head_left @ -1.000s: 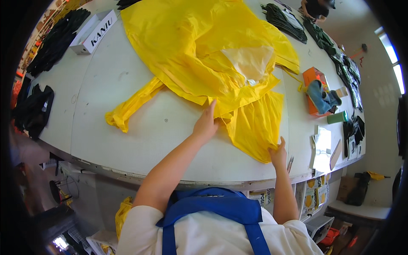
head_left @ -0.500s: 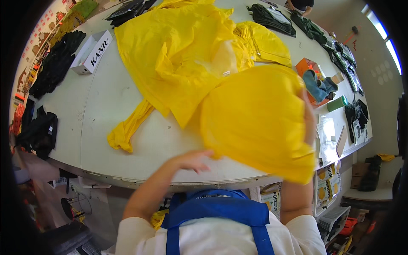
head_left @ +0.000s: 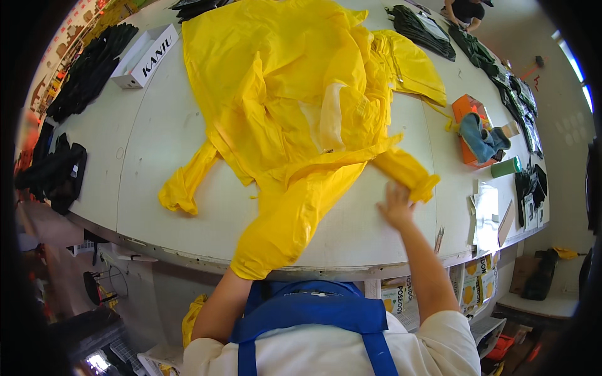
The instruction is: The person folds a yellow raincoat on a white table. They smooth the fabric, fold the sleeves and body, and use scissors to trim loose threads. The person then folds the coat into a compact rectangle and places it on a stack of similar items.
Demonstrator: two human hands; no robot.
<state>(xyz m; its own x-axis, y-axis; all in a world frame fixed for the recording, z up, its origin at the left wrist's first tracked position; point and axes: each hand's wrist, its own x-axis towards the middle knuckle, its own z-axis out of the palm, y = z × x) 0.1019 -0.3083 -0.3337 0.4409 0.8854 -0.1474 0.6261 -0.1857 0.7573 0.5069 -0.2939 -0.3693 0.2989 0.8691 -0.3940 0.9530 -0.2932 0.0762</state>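
A yellow raincoat (head_left: 282, 69) lies spread and rumpled over the white table. Its near part, a loose yellow section (head_left: 282, 225), reaches back toward me and covers my left hand up to the wrist, so those fingers are hidden. My right hand (head_left: 397, 205) is over the table with its fingers apart, just below the cuff end of a short yellow sleeve (head_left: 411, 175); whether it touches the cloth I cannot tell. On the left another yellow sleeve (head_left: 191, 178) lies crumpled. A pale strip (head_left: 331, 116) shows in the middle of the coat.
At right stand an orange box (head_left: 467, 109) with a blue cloth (head_left: 481, 138) on it and a green roll (head_left: 505, 167). Tweezers (head_left: 439, 240) lie by the near edge. A white box (head_left: 145, 57) and dark garments (head_left: 94, 69) are at left. Another person (head_left: 465, 12) works far right.
The yellow section held up at right has swung down and left, now over my left hand. My right hand has let go of it and come down beside the right sleeve.
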